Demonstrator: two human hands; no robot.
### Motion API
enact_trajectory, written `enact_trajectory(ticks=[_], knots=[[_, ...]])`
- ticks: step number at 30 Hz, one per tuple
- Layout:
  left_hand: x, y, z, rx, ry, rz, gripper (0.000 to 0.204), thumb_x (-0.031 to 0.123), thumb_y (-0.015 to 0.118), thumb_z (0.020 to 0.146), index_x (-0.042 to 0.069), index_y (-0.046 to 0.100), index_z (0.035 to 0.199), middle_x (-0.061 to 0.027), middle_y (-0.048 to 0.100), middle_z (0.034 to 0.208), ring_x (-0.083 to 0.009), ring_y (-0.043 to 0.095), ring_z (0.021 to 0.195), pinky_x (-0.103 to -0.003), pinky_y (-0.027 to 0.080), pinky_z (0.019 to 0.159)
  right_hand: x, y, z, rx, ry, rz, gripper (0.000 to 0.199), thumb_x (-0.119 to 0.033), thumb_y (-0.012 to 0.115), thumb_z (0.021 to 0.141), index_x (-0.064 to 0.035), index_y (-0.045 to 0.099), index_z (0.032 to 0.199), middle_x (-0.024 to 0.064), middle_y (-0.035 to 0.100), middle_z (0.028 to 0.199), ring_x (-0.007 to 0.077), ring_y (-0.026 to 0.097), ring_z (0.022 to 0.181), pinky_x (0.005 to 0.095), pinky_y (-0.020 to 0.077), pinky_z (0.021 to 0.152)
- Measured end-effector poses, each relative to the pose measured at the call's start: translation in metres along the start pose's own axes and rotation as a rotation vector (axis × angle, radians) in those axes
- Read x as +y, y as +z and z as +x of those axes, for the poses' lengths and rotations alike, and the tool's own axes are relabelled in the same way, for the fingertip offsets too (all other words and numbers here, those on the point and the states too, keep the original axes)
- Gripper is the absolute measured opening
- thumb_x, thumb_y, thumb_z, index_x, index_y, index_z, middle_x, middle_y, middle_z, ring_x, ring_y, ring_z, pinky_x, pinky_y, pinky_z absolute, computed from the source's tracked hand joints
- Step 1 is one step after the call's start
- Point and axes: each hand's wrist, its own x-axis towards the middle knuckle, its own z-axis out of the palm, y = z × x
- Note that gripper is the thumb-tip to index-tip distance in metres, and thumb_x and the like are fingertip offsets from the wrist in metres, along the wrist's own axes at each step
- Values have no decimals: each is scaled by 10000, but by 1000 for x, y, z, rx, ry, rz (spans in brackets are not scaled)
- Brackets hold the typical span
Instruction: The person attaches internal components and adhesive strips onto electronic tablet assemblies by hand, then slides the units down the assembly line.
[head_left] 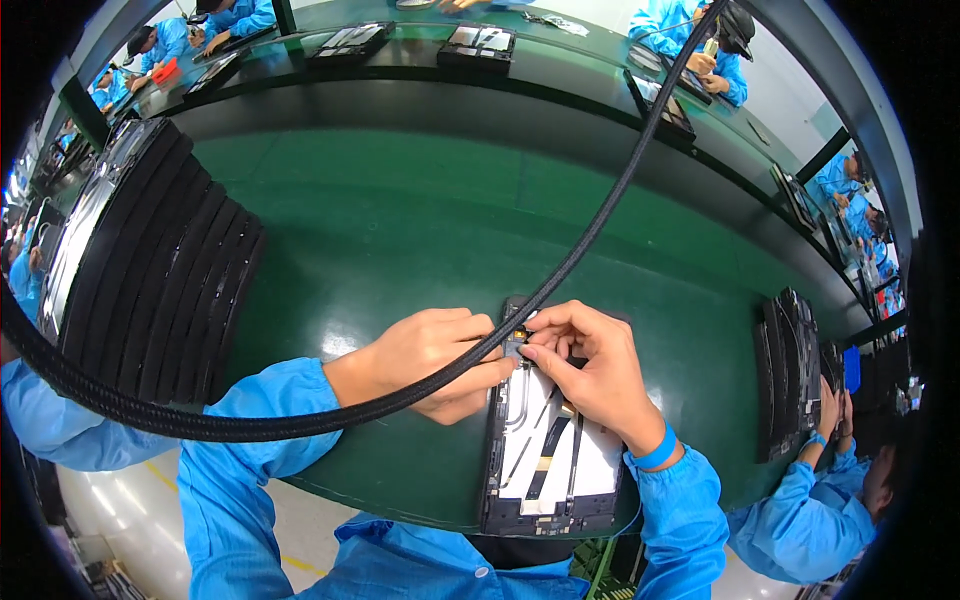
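An opened tablet lies on the green table, its top end away from me. Its dark frame surrounds a white inner panel crossed by black flat ribbon cables. My left hand is closed, its fingertips at the tablet's upper left edge, partly behind a black braided cable. My right hand, a blue band on its wrist, bends thumb and forefinger together over small parts at the tablet's top end. What either hand pinches is too small or hidden to make out.
The braided cable arcs across the view above the table. A tall stack of black trays stands left, a smaller black stack right, beside a co-worker's hands. Behind runs a bench with opened tablets and other workers.
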Motion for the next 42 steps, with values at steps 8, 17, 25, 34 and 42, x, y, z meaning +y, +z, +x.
enact_trajectory(ticks=[8, 17, 25, 34, 42], knots=[[-3, 1, 5, 117, 30, -38, 354, 48, 726, 676, 2, 774, 1023, -90, 726, 900, -263, 684, 814, -384, 586, 689, -5, 2, 3, -5, -63, -2, 232, -4, 833, 930, 5, 773, 1153, 107, 804, 995, 143, 745, 848, 283, 548, 709], [2, 0, 17, 106, -31, -124, 343, 36, 734, 642, -12, 814, 972, -102, 727, 821, -283, 695, 754, -408, 600, 633, -5, -12, -11, 305, -483, -231, 271, -36, 807, 938, -44, 749, 1203, 168, 699, 1301, 343, 676, 1201, 425, 572, 987], [5, 0, 24, 82, 65, 15, 301, 30, 714, 620, 5, 787, 911, -79, 702, 756, -270, 658, 706, -423, 562, 617, 13, -152, -107, 836, -366, -776, 330, -58, 787, 883, -94, 759, 1209, 154, 678, 1338, 374, 591, 1287, 488, 472, 1132], [161, 35, 43, -338, 78, -149, 496, 410, 839, 901, 198, 786, 1346, -180, 663, 1482, -369, 658, 1324, -590, 508, 1145, 53, -370, -218, 439, 782, -782, 1452, -888, 850, 672, -119, 325, 1787, 383, 310, 1752, 569, 277, 1641, 607, 237, 1356], [43, 49, 68, -77, -125, 158, 393, 81, 731, 773, 114, 856, 1144, -196, 688, 1476, -436, 631, 1311, -552, 518, 1102, 46, -344, -216, 636, 521, -1168, 1268, -582, 912, 587, -215, 465, 1715, 297, 471, 1598, 537, 480, 1463, 606, 415, 1199]])
